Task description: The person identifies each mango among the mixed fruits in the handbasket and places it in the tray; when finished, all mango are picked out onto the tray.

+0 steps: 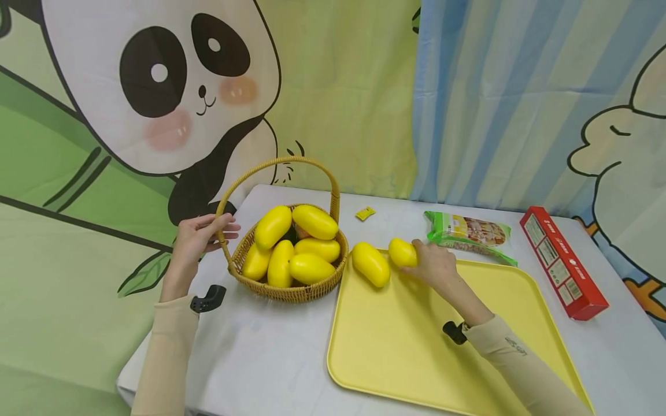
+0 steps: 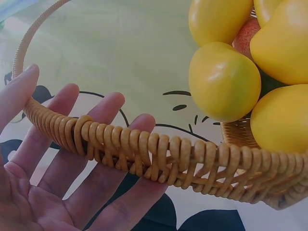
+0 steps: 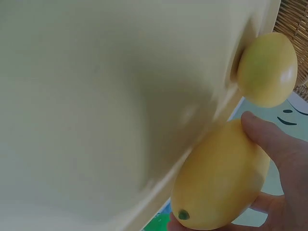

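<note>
Fruit [image 3: 219, 175], smooth and yellow, is held between the thumb and fingers of my right grip [image 1: 436, 267], at the far edge of the tray [image 1: 395, 346]. A second fruit [image 1: 371, 264] lies just beside it, near the wicker basket [image 1: 299, 296]. My left grip [image 1: 196, 241] is wide, fingers extended loosely behind the basket's handle [image 2: 139, 149]. More yellow fruits [image 1: 312, 268] sit in the basket on the white surface [image 1: 260, 358].

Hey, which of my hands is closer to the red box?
Your right hand. It grips a yellow mango at the far edge of the yellow tray, left of the red box; your left hand is much farther left, at the handle of the wicker basket.
</note>
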Demonstrator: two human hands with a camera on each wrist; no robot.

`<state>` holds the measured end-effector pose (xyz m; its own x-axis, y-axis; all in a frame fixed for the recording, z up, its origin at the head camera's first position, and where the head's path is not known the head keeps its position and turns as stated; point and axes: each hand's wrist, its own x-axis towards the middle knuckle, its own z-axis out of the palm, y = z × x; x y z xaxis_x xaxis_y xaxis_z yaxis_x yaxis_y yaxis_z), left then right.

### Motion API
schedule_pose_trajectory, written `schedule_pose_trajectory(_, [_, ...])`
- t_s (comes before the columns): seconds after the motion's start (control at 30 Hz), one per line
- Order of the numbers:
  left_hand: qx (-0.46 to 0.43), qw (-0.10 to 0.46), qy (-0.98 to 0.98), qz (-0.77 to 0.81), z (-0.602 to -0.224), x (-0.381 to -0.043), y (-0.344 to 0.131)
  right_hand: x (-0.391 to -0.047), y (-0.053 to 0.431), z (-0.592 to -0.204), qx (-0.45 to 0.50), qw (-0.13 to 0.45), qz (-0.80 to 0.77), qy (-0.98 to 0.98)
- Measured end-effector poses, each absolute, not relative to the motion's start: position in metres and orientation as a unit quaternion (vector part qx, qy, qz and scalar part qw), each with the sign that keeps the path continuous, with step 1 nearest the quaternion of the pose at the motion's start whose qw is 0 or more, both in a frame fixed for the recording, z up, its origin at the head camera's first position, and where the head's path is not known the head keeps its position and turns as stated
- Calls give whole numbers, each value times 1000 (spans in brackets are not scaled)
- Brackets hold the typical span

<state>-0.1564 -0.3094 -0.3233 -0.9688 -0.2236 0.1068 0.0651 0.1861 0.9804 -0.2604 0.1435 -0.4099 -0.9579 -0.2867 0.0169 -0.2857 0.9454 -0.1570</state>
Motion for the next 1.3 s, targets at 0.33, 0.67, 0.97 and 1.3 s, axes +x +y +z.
schedule_pose_trajectory(0.33, [60,123,-778,-613,-323,-156,-309,-261,141,-414,-145,13,-81,986])
schedule_pose_trajectory(0.67, [56,118,-772,-622,-324,-156,-310,-262,142,-419,-147,22,-83,985])
schedule_pose_trajectory(0.97, [54,117,-778,-614,-324,-157,-310,-261,143,-418,-150,20,-84,985])
schedule_pose_trajectory(1.3, [58,122,-786,-603,-325,-157,-309,-254,130,-398,-176,-14,-74,981])
